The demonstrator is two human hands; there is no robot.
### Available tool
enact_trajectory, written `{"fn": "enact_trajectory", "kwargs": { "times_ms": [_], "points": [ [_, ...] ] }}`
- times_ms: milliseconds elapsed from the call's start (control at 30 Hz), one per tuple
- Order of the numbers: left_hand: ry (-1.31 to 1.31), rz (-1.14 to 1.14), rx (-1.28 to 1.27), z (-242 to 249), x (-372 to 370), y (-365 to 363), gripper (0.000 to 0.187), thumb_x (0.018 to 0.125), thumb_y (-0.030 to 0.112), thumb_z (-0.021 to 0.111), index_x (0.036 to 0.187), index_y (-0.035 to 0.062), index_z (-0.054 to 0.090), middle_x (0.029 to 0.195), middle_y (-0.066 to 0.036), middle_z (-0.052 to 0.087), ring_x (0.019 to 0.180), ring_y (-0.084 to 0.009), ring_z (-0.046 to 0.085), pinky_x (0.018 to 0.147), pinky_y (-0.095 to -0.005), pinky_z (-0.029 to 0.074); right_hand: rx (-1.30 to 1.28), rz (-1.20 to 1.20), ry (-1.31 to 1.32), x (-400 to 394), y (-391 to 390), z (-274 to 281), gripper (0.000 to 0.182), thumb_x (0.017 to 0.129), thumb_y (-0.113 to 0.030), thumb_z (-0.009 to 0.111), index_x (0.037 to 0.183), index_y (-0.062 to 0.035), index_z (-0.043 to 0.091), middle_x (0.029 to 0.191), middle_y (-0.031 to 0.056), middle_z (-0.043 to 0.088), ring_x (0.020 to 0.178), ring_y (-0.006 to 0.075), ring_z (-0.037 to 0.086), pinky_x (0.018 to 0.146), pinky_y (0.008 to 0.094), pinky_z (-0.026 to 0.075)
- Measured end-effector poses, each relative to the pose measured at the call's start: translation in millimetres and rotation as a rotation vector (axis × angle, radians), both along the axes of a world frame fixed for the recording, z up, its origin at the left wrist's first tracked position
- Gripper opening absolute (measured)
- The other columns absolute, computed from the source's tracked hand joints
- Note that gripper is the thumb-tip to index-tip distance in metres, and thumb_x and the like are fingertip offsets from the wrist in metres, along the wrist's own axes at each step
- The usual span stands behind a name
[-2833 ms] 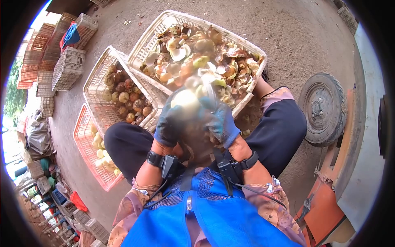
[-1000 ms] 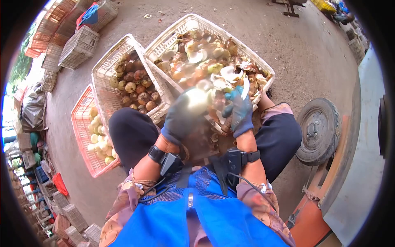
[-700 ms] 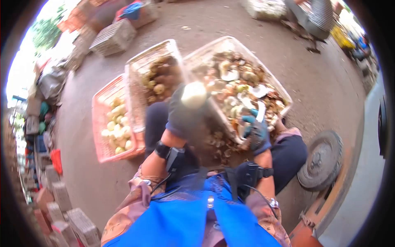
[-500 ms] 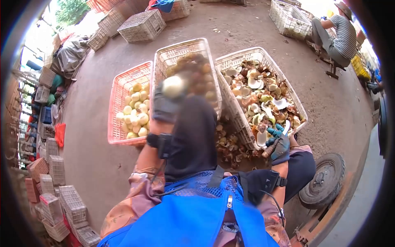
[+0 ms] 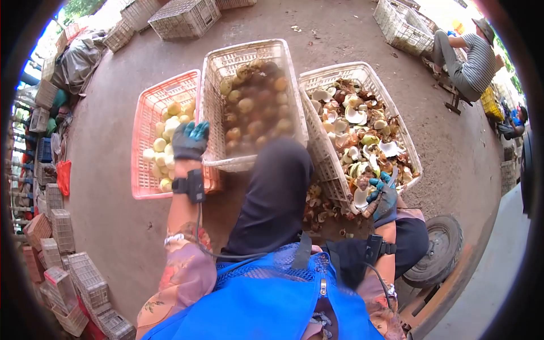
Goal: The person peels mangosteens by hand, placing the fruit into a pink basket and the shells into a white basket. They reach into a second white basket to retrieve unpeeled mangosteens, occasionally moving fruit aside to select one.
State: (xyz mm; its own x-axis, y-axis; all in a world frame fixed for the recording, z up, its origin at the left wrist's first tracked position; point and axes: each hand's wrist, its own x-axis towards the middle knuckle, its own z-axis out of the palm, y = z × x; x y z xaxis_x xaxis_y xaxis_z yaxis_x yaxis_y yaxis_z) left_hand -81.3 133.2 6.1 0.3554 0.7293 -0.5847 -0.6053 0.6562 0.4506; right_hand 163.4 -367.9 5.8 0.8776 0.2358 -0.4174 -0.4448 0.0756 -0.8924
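Note:
My left hand (image 5: pixel 190 140), in a dark glove with teal fingertips, is over the right side of the pink crate (image 5: pixel 137 148). Its fingers look loosely apart, and no onion shows in them. Pale peeled onions (image 5: pixel 161 144) lie in that crate. Beside it the middle white crate (image 5: pixel 229 164) has brownish unpeeled onions (image 5: pixel 245 105) in it, partly blurred. On the right, my gloved right hand (image 5: pixel 386 203) grips a knife (image 5: pixel 370 209) by its wooden handle, blade upward. It is at the near corner of a white crate (image 5: pixel 417 161) full of onion peels (image 5: pixel 362 122).
More peels (image 5: pixel 320 207) lie on the ground between crates. A tire (image 5: pixel 439 249) is by my right knee. Another person (image 5: pixel 473 62) sits on a low stool at upper right. Stacked crates (image 5: pixel 93 283) line the left side; another crate (image 5: pixel 184 20) stands ahead.
My left hand has moved left from the middle crate to the pink crate. The pale onion it held no longer shows in it. My right hand keeps the knife in nearly the same place.

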Motion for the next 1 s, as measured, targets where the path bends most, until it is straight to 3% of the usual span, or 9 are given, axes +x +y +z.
{"fn": "enact_trajectory", "kwargs": {
  "times_ms": [133,267,433,500,533,567,733,867,1000],
  "points": [
    [-0.042,-0.355,0.091,-45.5,75.4,39.6,0.026,0.094,0.025,0.054,0.104,0.0012,0.053,0.100,-0.026,0.062,0.093,-0.0459,0.062,0.084,-0.0564,0.053,-0.024,-0.033,0.000,9.8,3.6,-34.6,0.042,0.090,-0.012,0.054,0.130,-0.0012,0.045,0.088,0.0099,0.066,0.049,0.0130,0.053,0.044,0.0268,0.047],
    [0.107,-0.686,0.171,-62.9,126.3,39.4,0.025,0.091,0.029,0.061,0.097,0.0054,0.058,0.080,-0.015,0.067,0.071,-0.0345,0.067,0.066,-0.0467,0.059,-0.057,-0.058,0.042,1.5,4.9,-48.9,0.044,0.090,-0.017,0.058,0.130,-0.0009,0.047,0.091,0.0092,0.067,0.052,0.0138,0.056,0.046,0.0251,0.048],
    [0.540,-0.933,0.243,-108.1,163.6,29.4,0.026,0.089,0.026,0.063,0.105,0.0051,0.060,0.091,-0.013,0.064,0.077,-0.0255,0.066,0.060,-0.0400,0.057,-0.156,-0.030,-0.046,-7.2,15.0,-48.0,0.047,0.094,-0.020,0.056,0.134,-0.0006,0.042,0.094,0.0085,0.067,0.054,0.0084,0.054,0.047,0.0215,0.047],
    [0.739,-1.304,1.381,-146.6,161.7,28.9,0.034,0.086,0.027,0.066,0.110,0.0029,0.061,0.094,-0.011,0.064,0.086,-0.0211,0.063,0.064,-0.0391,0.056,-0.136,-0.037,-0.020,-7.9,18.2,-46.9,0.048,0.095,-0.019,0.055,0.136,0.0004,0.041,0.094,0.0081,0.066,0.054,0.0074,0.053,0.048,0.0205,0.046],
    [0.834,-1.286,0.791,-159.5,167.7,19.3,0.042,0.083,0.028,0.068,0.116,0.0031,0.062,0.101,-0.008,0.066,0.091,-0.0186,0.061,0.073,-0.0393,0.054,-0.165,-0.043,-0.047,-9.7,22.4,-41.3,0.049,0.095,-0.019,0.055,0.136,0.0008,0.040,0.094,0.0074,0.066,0.054,0.0072,0.053,0.047,0.0202,0.045],
    [0.953,-1.369,1.056,-237.3,166.7,41.4,0.046,0.081,0.029,0.069,0.120,0.0061,0.061,0.109,-0.011,0.067,0.096,-0.0224,0.063,0.083,-0.0383,0.051,-0.192,-0.050,-0.074,-10.5,25.4,-39.4,0.050,0.095,-0.019,0.055,0.137,0.0012,0.040,0.094,0.0068,0.066,0.054,0.0070,0.053,0.047,0.0199,0.045],
    [1.474,-1.386,1.170,-185.8,177.4,13.9,0.056,0.078,0.030,0.068,0.128,0.0076,0.056,0.122,-0.021,0.062,0.110,-0.0334,0.061,0.092,-0.0380,0.048,-0.210,-0.062,-0.041,-12.6,29.7,-37.2,0.050,0.095,-0.019,0.055,0.138,0.0019,0.039,0.092,0.0049,0.065,0.055,0.0060,0.053,0.047,0.0181,0.043],
    [1.343,-1.246,1.016,-226.0,172.7,21.5,0.058,0.077,0.046,0.061,0.118,0.0049,0.060,0.118,-0.027,0.061,0.114,-0.0398,0.058,0.094,-0.0425,0.047,-0.169,-0.122,0.002,-14.1,35.1,-36.2,0.048,0.094,-0.014,0.056,0.137,0.0012,0.041,0.090,0.0041,0.064,0.054,0.0048,0.051,0.048,0.0168,0.043],
    [1.307,-1.430,0.990,-246.4,169.1,41.2,0.065,0.074,0.049,0.066,0.120,0.0040,0.061,0.118,-0.028,0.061,0.112,-0.0402,0.059,0.093,-0.0429,0.047,-0.180,-0.143,-0.030,-13.9,27.3,-51.2,0.046,0.093,-0.009,0.056,0.136,-0.0012,0.042,0.090,0.0022,0.062,0.053,0.0040,0.049,0.048,0.0157,0.042]
  ]
}}
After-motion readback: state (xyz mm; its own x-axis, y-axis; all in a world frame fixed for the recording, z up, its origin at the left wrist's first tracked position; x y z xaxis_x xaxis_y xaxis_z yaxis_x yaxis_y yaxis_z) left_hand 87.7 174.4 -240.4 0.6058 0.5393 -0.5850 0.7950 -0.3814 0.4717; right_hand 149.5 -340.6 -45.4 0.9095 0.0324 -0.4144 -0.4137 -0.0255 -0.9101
